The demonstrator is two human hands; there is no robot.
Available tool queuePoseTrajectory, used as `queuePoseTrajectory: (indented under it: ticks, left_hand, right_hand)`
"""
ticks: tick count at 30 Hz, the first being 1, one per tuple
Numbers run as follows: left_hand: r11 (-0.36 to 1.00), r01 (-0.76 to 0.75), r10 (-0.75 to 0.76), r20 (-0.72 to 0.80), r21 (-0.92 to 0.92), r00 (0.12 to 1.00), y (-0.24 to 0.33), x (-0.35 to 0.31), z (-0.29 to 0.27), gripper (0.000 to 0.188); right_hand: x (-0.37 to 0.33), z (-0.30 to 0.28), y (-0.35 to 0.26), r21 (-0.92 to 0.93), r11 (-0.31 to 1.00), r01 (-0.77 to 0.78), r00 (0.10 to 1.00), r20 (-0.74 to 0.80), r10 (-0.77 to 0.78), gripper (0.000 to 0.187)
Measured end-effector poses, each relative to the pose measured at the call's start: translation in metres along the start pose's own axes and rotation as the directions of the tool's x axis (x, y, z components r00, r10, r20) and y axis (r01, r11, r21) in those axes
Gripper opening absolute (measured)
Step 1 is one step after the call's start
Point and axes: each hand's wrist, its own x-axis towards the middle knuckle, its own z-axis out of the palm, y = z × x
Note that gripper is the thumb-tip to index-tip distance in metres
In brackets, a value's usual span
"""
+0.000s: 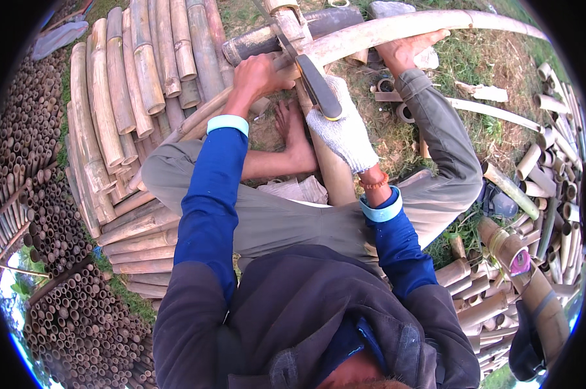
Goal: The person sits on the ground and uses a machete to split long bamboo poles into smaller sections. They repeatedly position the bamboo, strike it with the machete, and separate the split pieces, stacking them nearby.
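Note:
I sit on the ground with a long pale bamboo pole [396, 27] lying across in front of me. My bare left hand [257, 74] is closed around the pole's near end, where it rests on a wooden block [286, 19]. My right hand [345, 133], in a white knit glove, grips a dark-bladed chopping knife [319, 87] whose blade lies against the pole near my left hand. One bare foot [406, 50] presses on the pole further right. The other bare foot [294, 133] is tucked in below the knife.
A stack of thick bamboo lengths [131, 84] lies at left, beyond it bundles of thin bamboo tubes [53, 214]. Short cut bamboo pieces [552, 188] are piled at right on grass, with a dark bamboo section [335, 19] behind the block.

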Motion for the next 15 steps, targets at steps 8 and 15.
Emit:
queuePoseTrajectory:
  ticks: [8, 15]
  left_hand:
    - [0.996, 0.083, -0.085, 0.14, 0.019, 0.987, 0.007, -0.01, -0.015, 0.09]
    - [0.999, -0.046, 0.045, -0.066, -0.026, 0.997, -0.01, -0.008, 0.009, 0.08]
  right_hand:
    - [-0.171, -0.067, -0.072, -0.304, 0.93, -0.208, 0.956, 0.136, 0.258, 0.071]
    - [-0.007, 0.002, 0.018, -0.096, 0.994, -0.058, 0.998, 0.01, 0.059, 0.068]
